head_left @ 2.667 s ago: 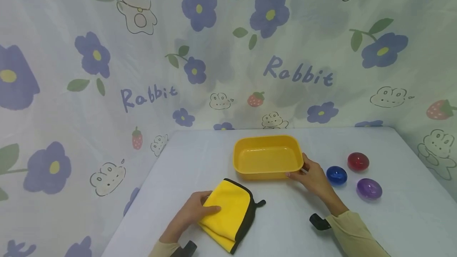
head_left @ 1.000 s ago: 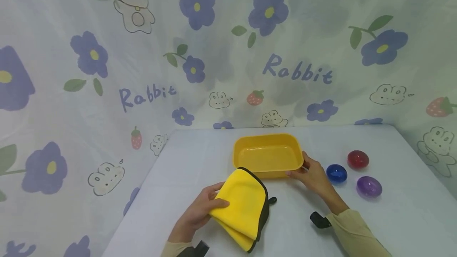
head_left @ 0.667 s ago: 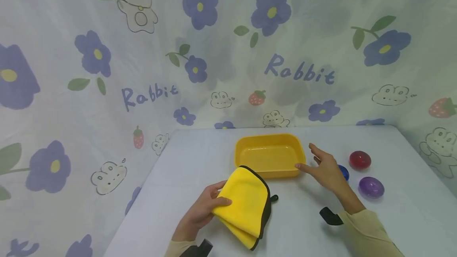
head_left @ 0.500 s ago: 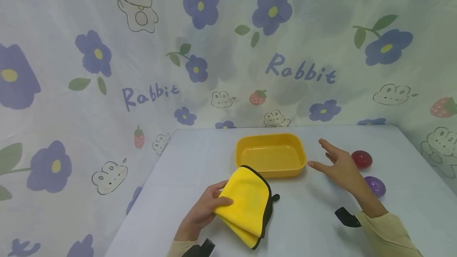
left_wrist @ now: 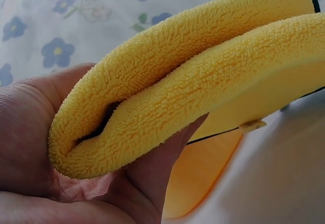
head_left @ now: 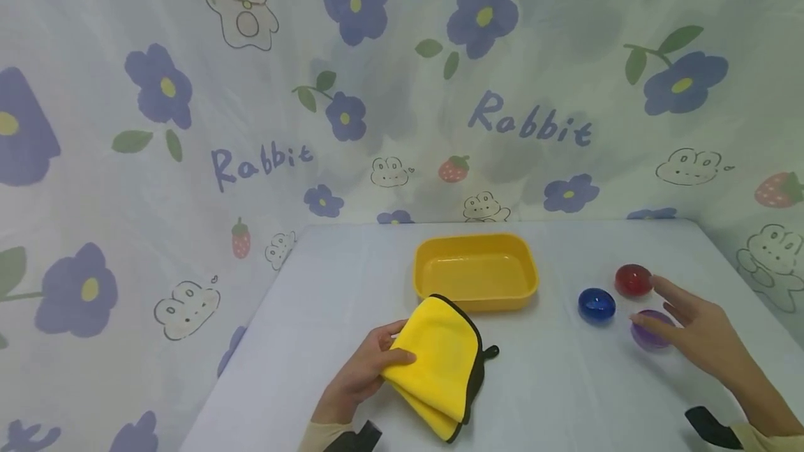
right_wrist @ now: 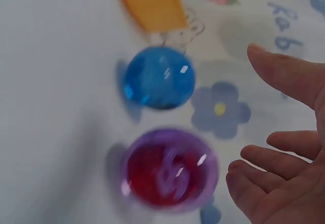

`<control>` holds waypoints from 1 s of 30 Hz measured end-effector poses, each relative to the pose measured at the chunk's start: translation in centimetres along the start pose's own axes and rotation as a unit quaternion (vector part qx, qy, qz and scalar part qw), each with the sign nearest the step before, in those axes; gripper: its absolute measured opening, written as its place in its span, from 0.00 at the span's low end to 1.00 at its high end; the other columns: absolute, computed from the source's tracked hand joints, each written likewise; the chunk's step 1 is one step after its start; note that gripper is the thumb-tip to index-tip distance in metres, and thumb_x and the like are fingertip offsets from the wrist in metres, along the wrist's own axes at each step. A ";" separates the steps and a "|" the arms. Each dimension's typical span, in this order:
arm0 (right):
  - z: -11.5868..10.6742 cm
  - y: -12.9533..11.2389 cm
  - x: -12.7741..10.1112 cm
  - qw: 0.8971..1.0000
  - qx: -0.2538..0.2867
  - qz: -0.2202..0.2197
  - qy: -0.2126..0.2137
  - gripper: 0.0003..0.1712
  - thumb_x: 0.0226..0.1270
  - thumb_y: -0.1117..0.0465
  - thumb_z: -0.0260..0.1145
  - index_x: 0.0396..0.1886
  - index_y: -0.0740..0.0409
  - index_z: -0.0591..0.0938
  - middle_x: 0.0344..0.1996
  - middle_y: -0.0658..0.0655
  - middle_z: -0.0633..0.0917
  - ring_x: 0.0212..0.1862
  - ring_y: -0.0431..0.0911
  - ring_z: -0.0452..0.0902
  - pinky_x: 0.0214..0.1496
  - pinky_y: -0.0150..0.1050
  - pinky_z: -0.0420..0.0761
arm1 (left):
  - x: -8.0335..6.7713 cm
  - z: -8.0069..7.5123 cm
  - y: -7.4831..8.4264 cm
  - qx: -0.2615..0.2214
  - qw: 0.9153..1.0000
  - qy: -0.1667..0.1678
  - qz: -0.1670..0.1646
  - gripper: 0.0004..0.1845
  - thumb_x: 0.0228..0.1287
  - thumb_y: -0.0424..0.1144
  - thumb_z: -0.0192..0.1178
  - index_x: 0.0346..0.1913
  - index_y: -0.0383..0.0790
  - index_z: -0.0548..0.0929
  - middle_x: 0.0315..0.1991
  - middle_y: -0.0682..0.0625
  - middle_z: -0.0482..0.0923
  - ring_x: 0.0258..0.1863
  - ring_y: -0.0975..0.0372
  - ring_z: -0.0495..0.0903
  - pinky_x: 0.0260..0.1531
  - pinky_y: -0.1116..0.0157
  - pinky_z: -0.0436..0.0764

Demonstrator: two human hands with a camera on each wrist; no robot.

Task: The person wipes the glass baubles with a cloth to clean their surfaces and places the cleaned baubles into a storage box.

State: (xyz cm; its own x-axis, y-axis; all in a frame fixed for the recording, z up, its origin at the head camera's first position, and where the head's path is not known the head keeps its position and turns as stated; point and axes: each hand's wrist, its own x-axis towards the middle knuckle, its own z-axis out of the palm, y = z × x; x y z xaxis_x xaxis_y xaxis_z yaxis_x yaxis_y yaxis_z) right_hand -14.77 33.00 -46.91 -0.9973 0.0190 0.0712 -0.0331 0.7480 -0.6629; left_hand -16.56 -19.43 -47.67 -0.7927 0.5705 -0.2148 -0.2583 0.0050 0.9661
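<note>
My left hand [head_left: 358,372] grips a folded yellow towel [head_left: 436,361] with black edging, thumb on top and fingers beneath. In the left wrist view the towel's [left_wrist: 152,82] fluffy fold lies between thumb and fingers. My right hand [head_left: 710,337] holds nothing and hovers at the right with fingers spread; its thumb overlaps the purple clear egg-shaped piece [head_left: 650,340] in the head view. Beside it lie a red clear egg-shaped piece [head_left: 633,280] and a blue one [head_left: 597,305]. From the right wrist, red shows through the purple piece [right_wrist: 208,183]; the hand appears apart from both.
A yellow rectangular basin [head_left: 475,302] stands at the middle back of the white table [head_left: 553,396], just beyond the towel. Behind the table hangs a printed curtain [head_left: 389,180] with flowers and rabbits. Black camera mounts [head_left: 712,427] sit at both wrists.
My right hand has let go of the basin's right side and moved right, over the blue piece to the purple one. The left hand has lifted the towel and shifted it rightward toward the basin.
</note>
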 end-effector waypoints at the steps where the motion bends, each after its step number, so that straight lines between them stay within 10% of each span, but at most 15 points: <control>1: 0.0 0.6 -0.2 1.000 -0.006 0.009 -0.002 0.57 0.67 0.42 0.71 0.82 0.66 0.54 0.75 0.79 0.61 0.71 0.77 0.60 0.50 0.07 0.65 | 0.1 0.0 0.0 0.001 1.000 -0.001 0.000 0.37 0.68 0.33 0.61 0.78 0.33 0.62 0.55 0.49 0.86 0.45 0.62 0.89 0.50 0.63 0.87; 4: 0.0 2.0 -0.6 0.999 -0.025 0.037 -0.019 0.60 0.67 0.40 0.70 0.82 0.69 0.51 0.74 0.82 0.59 0.70 0.80 0.60 0.63 0.34 0.78 | 0.2 0.0 0.1 0.002 1.000 -0.002 0.001 0.37 0.68 0.33 0.61 0.78 0.33 0.62 0.55 0.49 0.86 0.45 0.61 0.89 0.50 0.63 0.88; 7: 0.0 2.8 -0.7 0.996 -0.027 0.068 -0.045 0.64 0.66 0.37 0.70 0.82 0.70 0.47 0.74 0.83 0.56 0.70 0.82 0.59 0.61 0.63 0.70 | 0.2 -0.1 0.0 0.006 1.000 -0.002 0.005 0.36 0.68 0.32 0.60 0.78 0.32 0.62 0.54 0.49 0.87 0.45 0.61 0.89 0.49 0.63 0.88; 11: 0.3 3.6 -0.9 0.995 -0.007 0.082 -0.063 0.66 0.64 0.37 0.71 0.81 0.71 0.46 0.75 0.82 0.55 0.71 0.81 0.57 0.59 0.33 0.81 | 0.1 -0.1 -0.1 0.005 1.000 -0.002 0.009 0.37 0.68 0.31 0.59 0.78 0.30 0.62 0.52 0.49 0.88 0.44 0.62 0.90 0.48 0.64 0.88; 14: 0.6 4.0 -1.1 0.995 0.011 0.076 -0.059 0.65 0.63 0.39 0.73 0.80 0.73 0.49 0.75 0.81 0.57 0.72 0.79 0.57 0.44 0.08 0.69 | 0.0 0.1 -0.1 0.004 1.000 -0.004 0.008 0.37 0.68 0.31 0.59 0.78 0.29 0.61 0.52 0.49 0.88 0.44 0.62 0.90 0.48 0.64 0.88; 30: 1.0 5.0 -1.2 0.998 -0.002 0.051 -0.023 0.54 0.61 0.43 0.76 0.72 0.78 0.67 0.68 0.80 0.69 0.66 0.79 0.65 0.37 0.14 0.72 | 0.2 0.0 -0.2 -0.002 1.000 -0.001 -0.004 0.37 0.68 0.32 0.60 0.78 0.30 0.62 0.53 0.49 0.88 0.45 0.62 0.90 0.49 0.64 0.88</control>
State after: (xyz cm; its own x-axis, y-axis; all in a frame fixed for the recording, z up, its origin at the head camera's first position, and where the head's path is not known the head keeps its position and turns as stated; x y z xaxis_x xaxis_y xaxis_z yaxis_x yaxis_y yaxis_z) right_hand -13.77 36.05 -51.01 -0.9974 0.0652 -0.0318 0.0699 0.7458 -0.6624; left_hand -16.67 -19.29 -47.91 -0.7899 0.5718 -0.2216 -0.2665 0.0054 0.9638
